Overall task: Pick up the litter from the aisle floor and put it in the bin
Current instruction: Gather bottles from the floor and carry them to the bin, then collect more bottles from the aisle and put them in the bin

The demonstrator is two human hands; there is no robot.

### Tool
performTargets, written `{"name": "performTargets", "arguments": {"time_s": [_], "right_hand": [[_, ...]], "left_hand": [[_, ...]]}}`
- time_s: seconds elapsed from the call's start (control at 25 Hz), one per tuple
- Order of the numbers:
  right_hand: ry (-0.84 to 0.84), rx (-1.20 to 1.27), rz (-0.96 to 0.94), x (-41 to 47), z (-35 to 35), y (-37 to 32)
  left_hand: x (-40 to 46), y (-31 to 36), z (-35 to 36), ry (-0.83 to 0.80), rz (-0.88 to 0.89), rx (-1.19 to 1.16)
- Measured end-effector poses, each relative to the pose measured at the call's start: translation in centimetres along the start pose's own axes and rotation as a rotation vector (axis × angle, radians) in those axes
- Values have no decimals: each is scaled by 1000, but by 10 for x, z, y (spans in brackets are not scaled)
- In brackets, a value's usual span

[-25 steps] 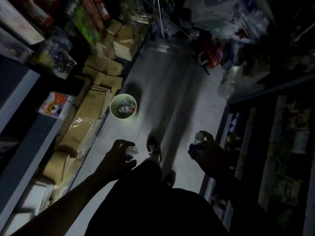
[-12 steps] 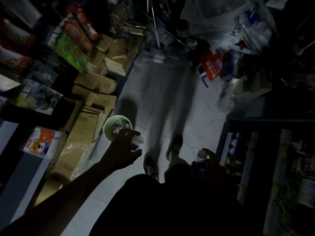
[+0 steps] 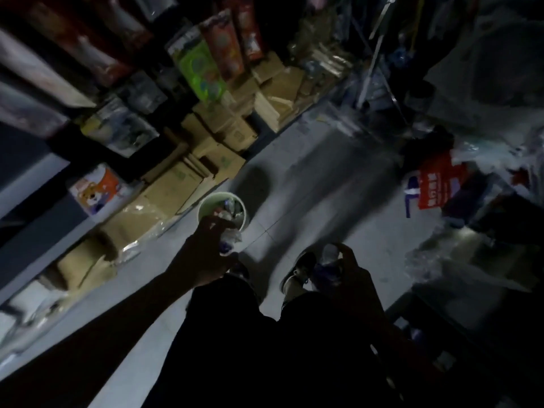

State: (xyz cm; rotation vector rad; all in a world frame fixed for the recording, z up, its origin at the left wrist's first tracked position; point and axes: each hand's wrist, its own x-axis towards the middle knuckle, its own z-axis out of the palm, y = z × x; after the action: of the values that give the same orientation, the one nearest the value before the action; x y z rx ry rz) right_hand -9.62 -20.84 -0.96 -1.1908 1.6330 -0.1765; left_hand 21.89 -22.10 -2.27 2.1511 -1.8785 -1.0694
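A pale green round bin (image 3: 206,205) stands on the grey aisle floor against flattened cardboard, with litter inside it. My left hand (image 3: 206,251) reaches out just in front of the bin's near rim and grips a crumpled clear plastic bottle (image 3: 231,241) with a blue label. My right hand (image 3: 350,272) is lower, above my shoes, and holds a second plastic bottle (image 3: 329,256) with a pale top. The scene is dark and blurred.
Stacked cardboard boxes (image 3: 206,160) and shelves of packaged goods line the left side. A red and white bag (image 3: 432,187) and clear plastic bags (image 3: 441,254) crowd the right side. My two shoes (image 3: 297,270) stand on the floor between them.
My left hand has moved forward with the crumpled bottle, from well short of the bin to its near rim. The view has swung closer to the bin. My right hand keeps its bottle.
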Motion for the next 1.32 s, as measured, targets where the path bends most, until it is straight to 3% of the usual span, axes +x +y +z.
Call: {"name": "performTargets", "arguments": {"time_s": [0.16,0.36,0.52,0.72,0.88,1.0,1.32], "right_hand": [[-104,-123,-113,66,40,-24],[-268,-166,-157,163,161,-24],[-212,-221,-100,275,272,4],[-153,-194,-151,412,396,33],[-190,-240,-139,484,466,39],[-232,-369,-10,481,467,46],[-424,-651,-32,327,348,-5]], "left_hand": [[20,-46,12,138,-112,-108],[78,-142,86,245,-291,-231],[149,-238,170,265,-551,-406],[239,-350,258,307,-663,-483],[275,-403,284,274,-783,-615],[263,-405,279,156,-794,-596],[128,-332,169,-115,-672,-427]]}}
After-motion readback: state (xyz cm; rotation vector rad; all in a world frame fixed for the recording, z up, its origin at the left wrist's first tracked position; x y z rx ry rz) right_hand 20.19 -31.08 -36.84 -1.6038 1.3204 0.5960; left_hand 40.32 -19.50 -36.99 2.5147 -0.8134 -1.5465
